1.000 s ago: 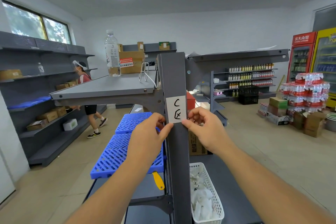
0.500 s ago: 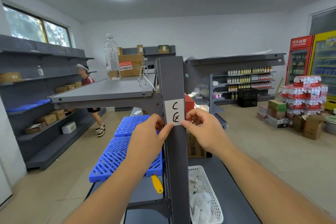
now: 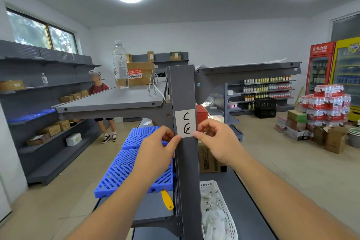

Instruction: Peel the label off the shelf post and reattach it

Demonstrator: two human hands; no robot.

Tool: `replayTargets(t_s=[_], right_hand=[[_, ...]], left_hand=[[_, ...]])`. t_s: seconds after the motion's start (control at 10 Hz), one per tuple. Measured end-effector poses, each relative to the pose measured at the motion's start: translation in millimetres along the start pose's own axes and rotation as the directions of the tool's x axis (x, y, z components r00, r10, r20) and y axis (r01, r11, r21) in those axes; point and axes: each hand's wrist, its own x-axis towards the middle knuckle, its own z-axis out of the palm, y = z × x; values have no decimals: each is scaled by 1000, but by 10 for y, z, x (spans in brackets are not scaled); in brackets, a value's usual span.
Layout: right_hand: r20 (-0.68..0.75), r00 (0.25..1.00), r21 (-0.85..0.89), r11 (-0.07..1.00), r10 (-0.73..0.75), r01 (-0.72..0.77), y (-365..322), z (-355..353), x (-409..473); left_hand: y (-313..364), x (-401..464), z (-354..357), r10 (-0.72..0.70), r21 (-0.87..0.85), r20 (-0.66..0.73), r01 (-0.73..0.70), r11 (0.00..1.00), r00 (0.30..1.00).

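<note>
White basket [image 3: 224,197] of crumpled white bags [image 3: 211,218]

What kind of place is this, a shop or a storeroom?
Most likely a small shop being stocked: grey retail shelving, drink fridges, stacked packs of bottled water, and rows of bottles on a far shelf.

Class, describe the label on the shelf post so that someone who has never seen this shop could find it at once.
Find the grey upright shelf post in the middle of the view, rising between two grey shelves. At the height of the left shelf's underside sits a white rectangular label, with the left hand and right hand at its lower corners. It alone bears black handwritten marks, "C" on top.
</note>
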Motion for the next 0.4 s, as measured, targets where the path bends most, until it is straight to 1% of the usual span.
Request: replayTargets(t_s=[0.3, 0.4], right_hand=[[53, 997, -19, 998, 57, -56, -6, -100, -132], [3, 1000, 16, 1000, 7, -7, -102, -145, -206]], left_hand=[[8, -22, -43, -41, -94, 48, 45, 995, 998], [22, -46, -52, -65, -91, 45, 69, 993, 997]])
